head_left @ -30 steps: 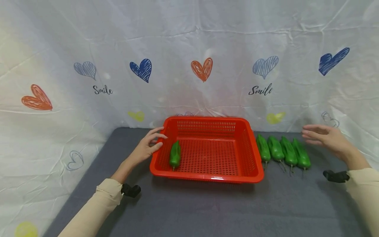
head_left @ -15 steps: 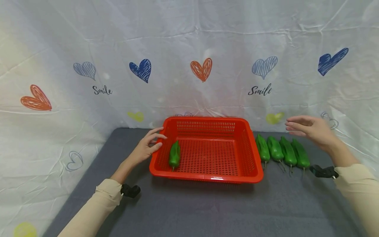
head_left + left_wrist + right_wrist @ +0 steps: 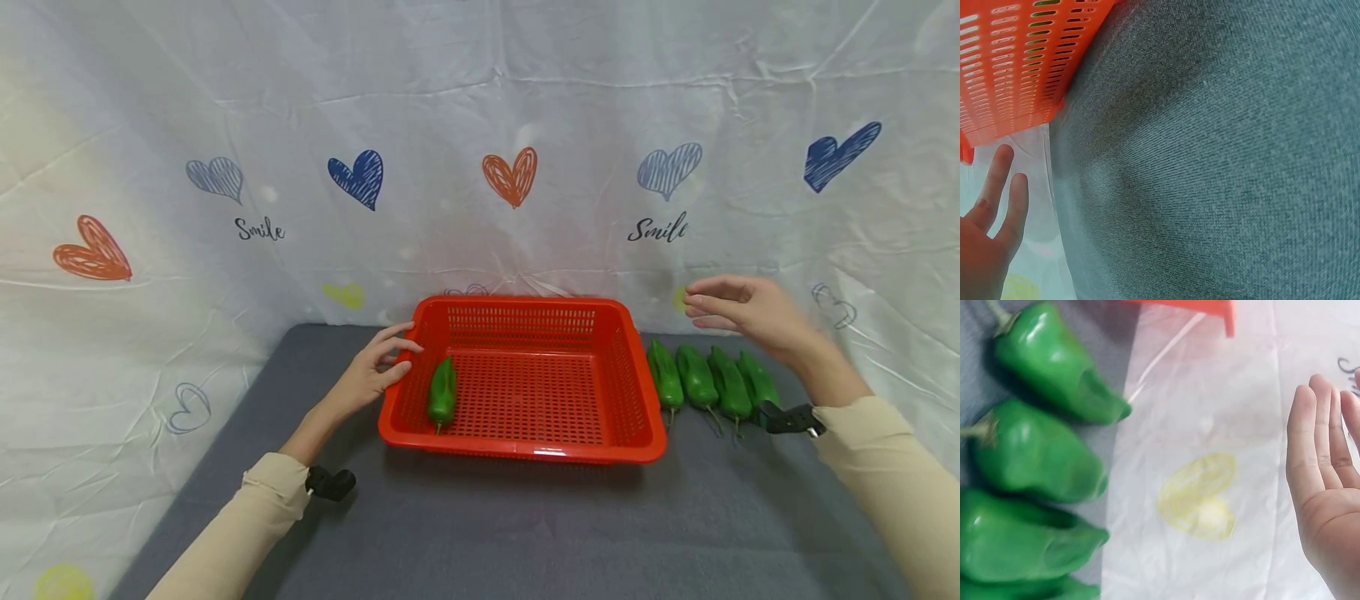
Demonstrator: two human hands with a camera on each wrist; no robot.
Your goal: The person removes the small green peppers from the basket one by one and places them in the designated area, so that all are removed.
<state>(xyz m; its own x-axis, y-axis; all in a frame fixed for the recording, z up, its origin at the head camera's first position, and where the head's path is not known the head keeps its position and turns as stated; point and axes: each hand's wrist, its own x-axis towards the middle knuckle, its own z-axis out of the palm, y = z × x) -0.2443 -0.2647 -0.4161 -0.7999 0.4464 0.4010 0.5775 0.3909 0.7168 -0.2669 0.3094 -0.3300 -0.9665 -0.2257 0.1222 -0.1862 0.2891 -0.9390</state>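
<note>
A red plastic basket (image 3: 525, 452) with slotted walls stands mid-table in the head view. Inside it, near the left wall, lies one green pepper (image 3: 442, 392), stem toward me. My left hand (image 3: 370, 371) is at the basket's left rim, fingers spread and holding nothing. Several more green peppers (image 3: 697, 379) lie in a row just right of the basket, stems toward me. Above and behind that row is my right hand (image 3: 750, 315), fingers extended, nothing in it. The right wrist view has the peppers (image 3: 1041, 456) at left and the hand (image 3: 1329, 487) apart from them.
Dark grey cloth (image 3: 480, 525) covers the table. Behind it hangs a white curtain (image 3: 450, 108) printed with hearts and "Smile". Each wrist wears a black camera mount, such as the left wrist mount (image 3: 330, 483). The right mount (image 3: 787, 418) overlaps the rightmost pepper's stem end.
My right hand has moved left and slightly up, from right of the pepper row to above and behind it. The left hand, basket and peppers have stayed in place.
</note>
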